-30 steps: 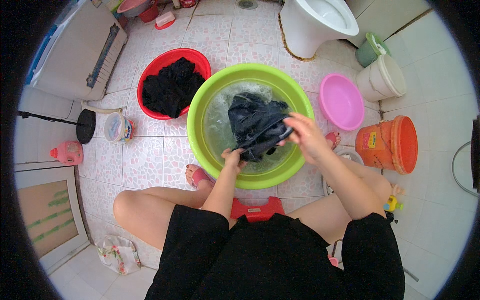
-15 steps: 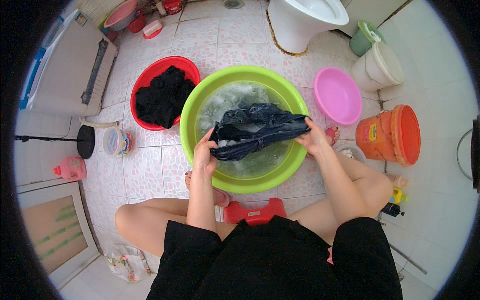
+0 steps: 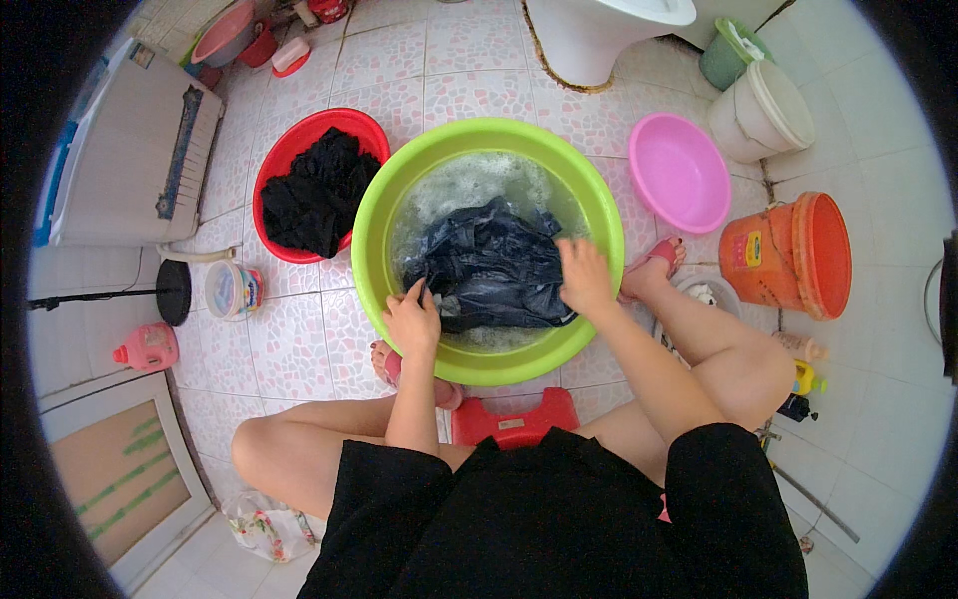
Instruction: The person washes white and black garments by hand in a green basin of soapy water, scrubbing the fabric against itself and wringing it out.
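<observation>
A pair of dark blue jeans (image 3: 489, 270) lies spread in foamy water inside a large lime-green basin (image 3: 374, 235). My left hand (image 3: 411, 317) pinches the jeans' near left edge, thumb and fingers closed on the cloth. At the right side, my right hand (image 3: 587, 278) grips the opposite edge, its fingers curled over the denim and partly hidden. Suds whiten the water beyond the jeans. Just left of the green basin, a red basin (image 3: 267, 175) holds a heap of wet-looking black clothing (image 3: 317, 195).
A pink basin (image 3: 681, 172) and an orange bucket (image 3: 783, 255) stand to the right, with a white bucket (image 3: 760, 112) behind. At the far side is a toilet (image 3: 599, 45). A washing machine (image 3: 140, 150) stands left. Between my legs is a red stool (image 3: 514, 419).
Both hands have lowered the jeans from above the water into it. The waistband, stretched between my hands before, now lies flatter and wider in the basin. The view has shifted slightly.
</observation>
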Demonstrator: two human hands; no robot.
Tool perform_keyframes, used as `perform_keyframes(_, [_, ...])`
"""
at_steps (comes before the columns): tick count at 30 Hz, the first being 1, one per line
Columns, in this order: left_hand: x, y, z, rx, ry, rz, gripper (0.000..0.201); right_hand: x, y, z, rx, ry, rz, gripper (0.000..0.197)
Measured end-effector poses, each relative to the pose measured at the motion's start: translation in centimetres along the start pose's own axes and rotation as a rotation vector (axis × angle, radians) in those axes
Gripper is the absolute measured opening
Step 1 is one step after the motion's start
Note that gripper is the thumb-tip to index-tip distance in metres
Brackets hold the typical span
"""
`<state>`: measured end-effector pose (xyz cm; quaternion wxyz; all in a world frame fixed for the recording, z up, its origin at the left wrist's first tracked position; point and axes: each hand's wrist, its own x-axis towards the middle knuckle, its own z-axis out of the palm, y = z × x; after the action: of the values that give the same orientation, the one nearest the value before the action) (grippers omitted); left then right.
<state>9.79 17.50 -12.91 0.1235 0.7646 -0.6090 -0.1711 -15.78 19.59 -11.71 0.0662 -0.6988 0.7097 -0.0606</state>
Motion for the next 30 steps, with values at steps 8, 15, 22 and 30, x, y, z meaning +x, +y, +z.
perform_keyframes(8, [3.5,2.2,-3.4,-0.528,0.053,0.456,0.042,0.9,-5.4,5.5,0.141,-0.119,-0.184,0.039])
perform_keyframes(15, [2.9,-0.4,0.1,-0.496,0.215,-0.024,0.05,4.3,-1.8,4.8,0.634,-0.37,0.315,0.045])
perform_keyframes(22, [-1.6,2.2,9.0,-0.441,-0.104,-0.318,0.07,3.6,0.1,3.2,0.662,-0.18,0.389,0.043])
perform_keyframes(30, [2.5,-0.5,7.5,-1.11,-0.16,-0.782,0.03,3.0,4.7,3.4,1.603,-0.127,1.029,0.023])
